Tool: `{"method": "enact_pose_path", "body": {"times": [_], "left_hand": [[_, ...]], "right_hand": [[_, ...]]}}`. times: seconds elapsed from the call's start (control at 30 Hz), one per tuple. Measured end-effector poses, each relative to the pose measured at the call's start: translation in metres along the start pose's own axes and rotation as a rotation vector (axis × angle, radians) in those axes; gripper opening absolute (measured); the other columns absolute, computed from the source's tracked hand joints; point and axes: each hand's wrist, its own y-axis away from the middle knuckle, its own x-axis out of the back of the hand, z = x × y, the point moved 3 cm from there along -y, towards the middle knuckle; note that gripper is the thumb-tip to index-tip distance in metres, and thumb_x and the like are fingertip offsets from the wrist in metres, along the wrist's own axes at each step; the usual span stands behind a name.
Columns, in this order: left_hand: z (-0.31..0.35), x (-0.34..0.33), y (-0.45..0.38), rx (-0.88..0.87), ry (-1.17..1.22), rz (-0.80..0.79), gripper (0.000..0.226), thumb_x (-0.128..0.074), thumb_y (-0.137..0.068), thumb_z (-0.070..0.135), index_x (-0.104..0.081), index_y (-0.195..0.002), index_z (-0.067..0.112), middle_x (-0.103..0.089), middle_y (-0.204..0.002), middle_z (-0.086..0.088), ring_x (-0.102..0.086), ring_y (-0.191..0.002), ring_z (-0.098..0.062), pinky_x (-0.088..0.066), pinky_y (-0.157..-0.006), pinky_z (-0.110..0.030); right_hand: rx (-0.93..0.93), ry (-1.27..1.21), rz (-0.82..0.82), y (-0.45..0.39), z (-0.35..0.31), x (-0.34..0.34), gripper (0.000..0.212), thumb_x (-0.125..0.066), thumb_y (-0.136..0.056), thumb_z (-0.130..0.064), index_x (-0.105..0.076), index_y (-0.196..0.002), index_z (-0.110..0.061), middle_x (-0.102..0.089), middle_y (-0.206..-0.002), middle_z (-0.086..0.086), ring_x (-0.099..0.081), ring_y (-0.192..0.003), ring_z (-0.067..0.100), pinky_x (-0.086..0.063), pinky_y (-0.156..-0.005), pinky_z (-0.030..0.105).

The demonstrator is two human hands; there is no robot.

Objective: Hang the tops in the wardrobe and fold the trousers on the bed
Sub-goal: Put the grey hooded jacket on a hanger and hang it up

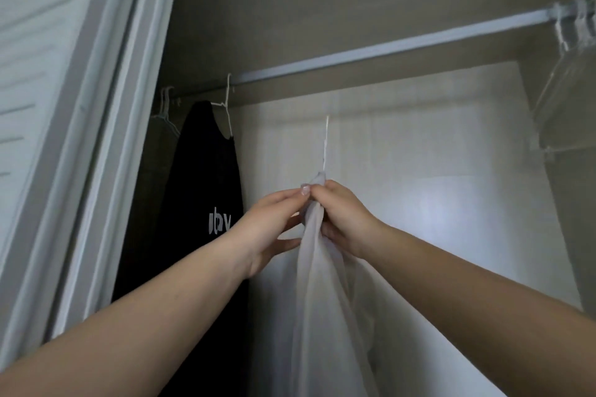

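A thin white top (325,293) hangs down from between my hands, inside the open wardrobe. My left hand (271,222) pinches its top edge from the left. My right hand (342,216) grips the same bunched fabric from the right. The white wire hook of its hanger (326,142) sticks straight up above my fingers, below the grey rail (387,48) and not touching it. The rest of the hanger is hidden in the cloth. A black top with white lettering (206,203) hangs on a white hanger (227,100) at the rail's left end.
A greenish garment (161,138) hangs behind the black top at the far left. The white louvred wardrobe door (48,74) and its frame stand on the left. White hangers and a clear plastic cover (571,51) crowd the rail's right end. Bare rail runs between.
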Motion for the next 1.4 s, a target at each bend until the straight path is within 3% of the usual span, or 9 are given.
{"method": "enact_pose_path", "body": {"times": [0.17,0.37,0.63,0.73,0.83,0.93,1.03,1.2,1.4], "left_hand": [[0.047,0.017,-0.01,-0.116,-0.034,0.092,0.024,-0.054,-0.096,0.026,-0.069,-0.112,0.014,-0.072,-0.106,-0.014,-0.068,-0.1,-0.027,-0.053,-0.092,-0.042],[0.097,0.036,-0.015,-0.267,-0.233,0.204,0.026,-0.048,-0.09,-0.003,-0.072,-0.098,0.001,-0.072,-0.094,-0.021,-0.069,-0.093,-0.034,-0.053,-0.092,-0.045],[0.114,0.073,-0.024,-0.316,-0.224,0.392,0.051,-0.04,-0.086,-0.011,-0.073,-0.091,0.027,-0.07,-0.075,-0.002,-0.068,-0.073,-0.017,-0.059,-0.074,-0.033],[0.116,0.078,-0.03,-0.319,-0.146,0.49,0.052,-0.045,-0.087,-0.008,-0.058,-0.125,0.025,-0.055,-0.078,0.012,-0.056,-0.072,-0.004,-0.051,-0.071,-0.023],[0.113,0.081,-0.034,-0.317,-0.168,0.519,0.05,-0.046,-0.088,-0.006,-0.053,-0.133,0.015,-0.051,-0.077,0.012,-0.049,-0.069,0.0,-0.044,-0.061,-0.016],[0.113,0.08,-0.033,-0.311,-0.229,0.536,0.034,-0.045,-0.089,-0.008,-0.063,-0.089,0.021,-0.055,-0.05,0.011,-0.053,-0.046,0.005,-0.036,-0.038,-0.007],[0.111,0.083,-0.034,-0.314,-0.288,0.554,0.039,-0.047,-0.085,-0.008,-0.048,-0.065,0.026,-0.047,-0.047,0.01,-0.052,-0.041,0.004,-0.028,-0.031,-0.002],[0.109,0.083,-0.036,-0.268,-0.377,0.51,0.025,-0.047,-0.088,0.003,-0.064,-0.106,0.007,-0.051,-0.066,-0.001,-0.049,-0.057,-0.009,-0.032,-0.034,-0.008],[0.104,0.09,-0.037,-0.257,-0.481,0.549,0.029,-0.048,-0.089,0.001,-0.059,-0.115,-0.006,-0.039,-0.057,0.001,-0.045,-0.055,-0.011,-0.027,-0.03,-0.008]], "right_hand": [[0.087,0.028,0.074,-0.056,-0.035,-0.03,0.013,-0.059,-0.09,-0.017,-0.052,-0.088,-0.007,-0.055,-0.084,0.02,-0.058,-0.078,0.03,-0.051,-0.076,0.045],[0.208,0.13,0.088,-0.115,-0.079,-0.058,0.027,-0.062,-0.087,-0.026,-0.049,-0.066,-0.016,-0.051,-0.06,0.008,-0.052,-0.065,0.024,-0.042,-0.067,0.038],[0.242,0.105,0.111,-0.179,-0.096,-0.091,0.021,-0.06,-0.084,-0.023,-0.053,-0.067,-0.013,-0.05,-0.069,0.014,-0.051,-0.069,0.026,-0.04,-0.066,0.036],[0.228,0.084,0.116,-0.197,-0.09,-0.098,0.014,-0.058,-0.082,-0.021,-0.056,-0.074,-0.01,-0.052,-0.076,0.016,-0.051,-0.074,0.027,-0.039,-0.068,0.036],[0.223,0.093,0.137,-0.214,-0.083,-0.103,0.012,-0.055,-0.08,-0.02,-0.055,-0.075,-0.009,-0.05,-0.07,0.016,-0.05,-0.065,0.026,-0.037,-0.063,0.035],[0.219,0.106,0.161,-0.228,-0.078,-0.108,0.015,-0.054,-0.079,-0.019,-0.051,-0.067,-0.011,-0.041,-0.044,0.005,-0.037,-0.042,0.02,-0.029,-0.049,0.026],[0.213,0.137,0.178,-0.24,-0.076,-0.113,0.023,-0.055,-0.084,-0.021,-0.049,-0.064,-0.012,-0.037,-0.036,0.001,-0.034,-0.035,0.017,-0.026,-0.041,0.021],[0.169,0.201,0.138,-0.255,-0.067,-0.118,0.028,-0.053,-0.09,-0.023,-0.048,-0.064,-0.012,-0.04,-0.032,0.0,-0.037,-0.025,0.012,-0.021,-0.03,0.009],[0.157,0.217,0.149,-0.258,-0.049,-0.118,0.039,-0.056,-0.092,-0.03,-0.047,-0.059,-0.011,-0.043,-0.038,0.004,-0.039,-0.039,0.015,-0.021,-0.027,0.012]]}}
